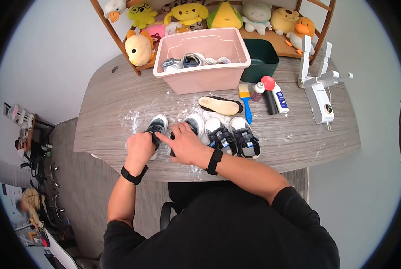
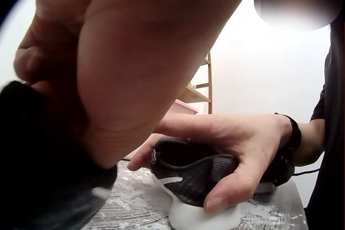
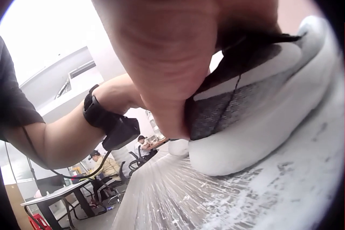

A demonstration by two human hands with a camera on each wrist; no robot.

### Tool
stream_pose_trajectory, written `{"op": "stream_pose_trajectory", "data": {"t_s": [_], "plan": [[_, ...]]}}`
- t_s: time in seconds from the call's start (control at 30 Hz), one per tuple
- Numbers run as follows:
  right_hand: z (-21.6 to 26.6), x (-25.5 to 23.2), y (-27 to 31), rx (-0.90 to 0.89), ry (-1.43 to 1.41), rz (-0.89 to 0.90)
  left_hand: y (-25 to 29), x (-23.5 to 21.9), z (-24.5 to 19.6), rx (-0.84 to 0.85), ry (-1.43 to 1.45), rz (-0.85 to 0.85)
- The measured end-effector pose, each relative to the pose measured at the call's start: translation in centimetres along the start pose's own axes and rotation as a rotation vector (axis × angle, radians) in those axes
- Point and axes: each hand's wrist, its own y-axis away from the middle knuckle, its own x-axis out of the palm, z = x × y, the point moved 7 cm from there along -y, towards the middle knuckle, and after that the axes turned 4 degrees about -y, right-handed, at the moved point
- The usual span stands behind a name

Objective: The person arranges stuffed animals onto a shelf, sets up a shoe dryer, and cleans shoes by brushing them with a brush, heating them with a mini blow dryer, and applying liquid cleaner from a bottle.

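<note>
On the near left of the table, my left hand [image 1: 140, 148] grips the collar of a dark-grey sneaker [image 1: 161, 122] with a white sole. Its fingers are curled, and the heel is largely hidden below them. Beside it, my right hand [image 1: 189, 144] lies over a second, matching sneaker [image 1: 195, 120], index finger stretched toward the first. In the left wrist view, the right thumb presses the side of this sneaker's heel [image 2: 191, 179] while the other fingers reach over its opening. The right wrist view shows its knitted side and thick white sole [image 3: 237, 154] on the table.
Two strapped dark shoes [image 1: 245, 136] stand to the right. Behind lie an insole [image 1: 220, 105], a blue-handled brush [image 1: 246, 105] and bottles [image 1: 279, 98]. A pink bin [image 1: 205, 80] holds shoes, next to a green bin [image 1: 261, 62]. A white stand [image 1: 319, 103] is at right. White residue marks the tabletop.
</note>
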Motion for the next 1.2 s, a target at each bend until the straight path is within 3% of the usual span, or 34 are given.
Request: {"op": "stream_pose_trajectory", "data": {"t_s": [0.1, 0.3, 0.47, 0.53, 0.57, 0.63, 0.67, 0.87, 0.97, 1.1, 1.17, 1.2], "plan": [[0.3, -0.2, -0.3, 0.035, 0.019, 0.095, -0.1, -0.3, -0.1, 0.011, 0.090, -0.074], [1.3, 0.4, -0.1, -0.065, 0.134, -0.024, 1.0, -0.6, -0.3, 0.016, 0.302, -0.193], [0.6, 0.7, -0.5, -0.006, 0.056, 0.054, 1.3, -1.5, -0.6, 0.042, 0.422, -0.239], [0.4, 1.0, -0.5, -0.007, 0.083, 0.046, 1.0, -0.9, -0.3, -0.041, 0.637, -0.079], [0.5, 1.0, -0.5, -0.005, 0.096, 0.059, 0.9, -0.3, 0.2, -0.040, 0.638, -0.078], [0.6, 1.1, -0.6, -0.001, 0.107, 0.073, 1.2, 3.5, 2.0, -0.218, 1.189, 0.122], [0.6, 1.0, -0.7, -0.002, 0.109, 0.074, 1.3, 3.4, 1.8, -0.233, 1.365, 0.129], [1.3, 1.6, -1.5, 0.024, 0.202, 0.129, 2.8, 2.8, 2.3, -0.327, 1.536, 0.053], [1.6, 1.8, -1.6, 0.019, 0.252, 0.144, 3.4, 3.1, 2.8, -0.298, 1.596, 0.053], [1.1, 2.2, -1.5, 0.086, 0.282, 0.227, 5.2, -4.6, 3.0, -0.259, 1.703, -0.101], [1.3, 2.5, -1.4, 0.091, 0.302, 0.240, 6.1, -10.4, 2.7, -0.200, 1.338, -0.233], [1.3, 2.6, -1.4, 0.091, 0.297, 0.218, 6.0, -11.2, 2.6, -0.207, 1.336, -0.237]]}}
